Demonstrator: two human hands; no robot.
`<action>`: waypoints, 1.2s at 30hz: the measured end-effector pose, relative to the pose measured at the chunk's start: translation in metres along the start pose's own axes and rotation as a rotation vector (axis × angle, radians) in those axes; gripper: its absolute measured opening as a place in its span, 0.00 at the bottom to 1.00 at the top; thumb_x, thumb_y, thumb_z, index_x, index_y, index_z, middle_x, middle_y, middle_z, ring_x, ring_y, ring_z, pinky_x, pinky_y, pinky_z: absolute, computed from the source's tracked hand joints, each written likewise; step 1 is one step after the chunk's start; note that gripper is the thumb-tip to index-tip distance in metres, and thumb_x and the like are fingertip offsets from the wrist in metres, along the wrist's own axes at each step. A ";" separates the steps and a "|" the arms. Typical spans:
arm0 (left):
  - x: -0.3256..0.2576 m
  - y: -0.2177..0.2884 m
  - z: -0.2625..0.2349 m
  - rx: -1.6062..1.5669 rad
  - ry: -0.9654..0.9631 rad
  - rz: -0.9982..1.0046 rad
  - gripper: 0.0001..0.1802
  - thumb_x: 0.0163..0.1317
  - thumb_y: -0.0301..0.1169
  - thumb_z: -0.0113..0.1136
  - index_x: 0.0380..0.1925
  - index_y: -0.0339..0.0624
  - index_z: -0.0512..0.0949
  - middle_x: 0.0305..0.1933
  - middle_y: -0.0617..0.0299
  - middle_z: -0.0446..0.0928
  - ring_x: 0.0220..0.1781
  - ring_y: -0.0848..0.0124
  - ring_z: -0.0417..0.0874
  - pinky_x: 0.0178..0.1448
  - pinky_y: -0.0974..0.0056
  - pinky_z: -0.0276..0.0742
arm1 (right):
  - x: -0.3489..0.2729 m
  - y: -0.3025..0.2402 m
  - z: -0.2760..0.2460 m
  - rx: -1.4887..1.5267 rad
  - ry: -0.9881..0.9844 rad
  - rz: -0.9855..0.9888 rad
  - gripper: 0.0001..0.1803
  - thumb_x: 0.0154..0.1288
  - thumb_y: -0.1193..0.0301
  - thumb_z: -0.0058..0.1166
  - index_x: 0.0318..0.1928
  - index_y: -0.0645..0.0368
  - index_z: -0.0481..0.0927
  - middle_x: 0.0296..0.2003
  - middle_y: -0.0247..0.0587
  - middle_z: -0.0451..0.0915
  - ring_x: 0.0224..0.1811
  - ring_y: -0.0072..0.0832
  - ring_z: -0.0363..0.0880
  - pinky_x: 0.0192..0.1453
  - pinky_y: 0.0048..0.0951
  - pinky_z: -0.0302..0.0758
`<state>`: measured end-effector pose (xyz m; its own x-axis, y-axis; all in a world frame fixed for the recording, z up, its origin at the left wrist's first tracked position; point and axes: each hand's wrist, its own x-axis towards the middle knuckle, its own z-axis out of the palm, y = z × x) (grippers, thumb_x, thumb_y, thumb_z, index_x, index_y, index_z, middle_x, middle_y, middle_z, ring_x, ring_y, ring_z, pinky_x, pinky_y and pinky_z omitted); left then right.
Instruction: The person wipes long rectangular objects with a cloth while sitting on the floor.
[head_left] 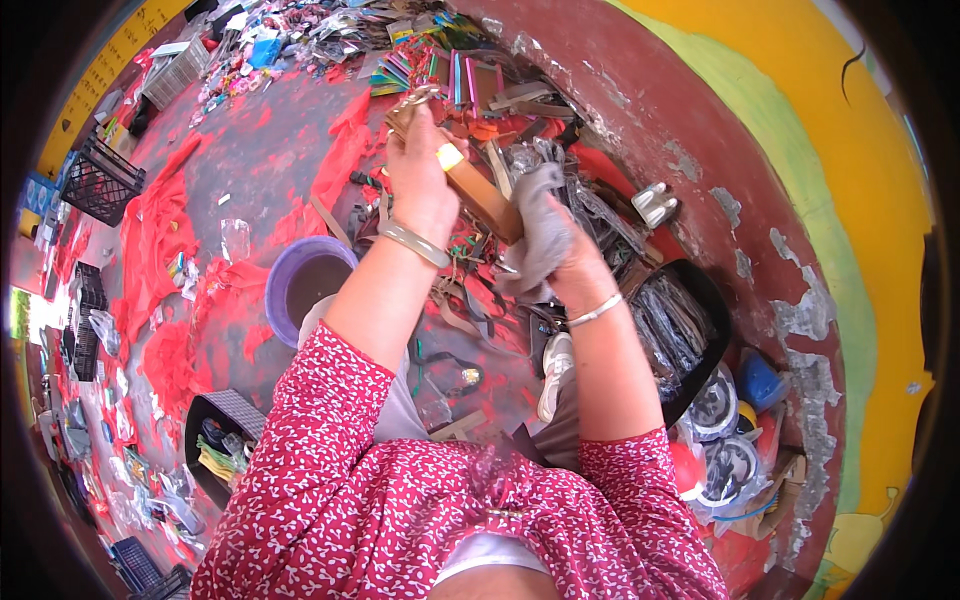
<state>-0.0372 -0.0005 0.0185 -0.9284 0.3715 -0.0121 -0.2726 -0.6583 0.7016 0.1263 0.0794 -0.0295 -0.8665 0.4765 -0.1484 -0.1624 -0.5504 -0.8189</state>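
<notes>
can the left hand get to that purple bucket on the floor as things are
Probably not at once: the left hand is raised and gripping a brown strip. The purple bucket sits open below its forearm, nothing covering it.

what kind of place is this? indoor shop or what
Likely an informal floor-level sorting or craft workspace, not a shop. Cues: small goods and packets strewn over the red-stained floor, plastic crates and a purple bucket set about, and a peeling painted wall. The left hand holds a brown wooden piece; the right hand a grey cloth.
</notes>
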 end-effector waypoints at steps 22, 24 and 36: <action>-0.012 -0.004 -0.001 -0.210 0.156 -0.234 0.15 0.63 0.42 0.52 0.34 0.41 0.67 0.26 0.59 0.70 0.25 0.67 0.72 0.31 0.60 0.73 | -0.011 0.004 0.041 -0.119 0.059 -0.006 0.22 0.62 0.79 0.41 0.58 0.60 0.65 0.46 0.41 0.75 0.44 0.28 0.76 0.47 0.29 0.75; -0.012 -0.009 -0.003 -0.216 0.162 -0.259 0.16 0.62 0.42 0.54 0.33 0.40 0.68 0.26 0.59 0.71 0.27 0.65 0.74 0.35 0.59 0.74 | -0.006 0.005 0.041 -0.192 0.145 -0.058 0.21 0.60 0.81 0.39 0.55 0.62 0.69 0.43 0.41 0.77 0.42 0.29 0.77 0.47 0.28 0.75; -0.031 -0.006 0.006 -0.189 -0.338 -0.509 0.15 0.57 0.44 0.59 0.29 0.43 0.74 0.28 0.57 0.77 0.36 0.60 0.79 0.46 0.57 0.76 | -0.007 -0.022 0.034 0.340 0.124 0.141 0.17 0.66 0.66 0.45 0.48 0.67 0.73 0.43 0.48 0.78 0.41 0.34 0.78 0.48 0.34 0.76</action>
<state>-0.0056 -0.0039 0.0188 -0.5484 0.8338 -0.0638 -0.7269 -0.4376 0.5293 0.1196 0.0654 0.0087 -0.8312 0.4479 -0.3294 -0.2112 -0.8024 -0.5581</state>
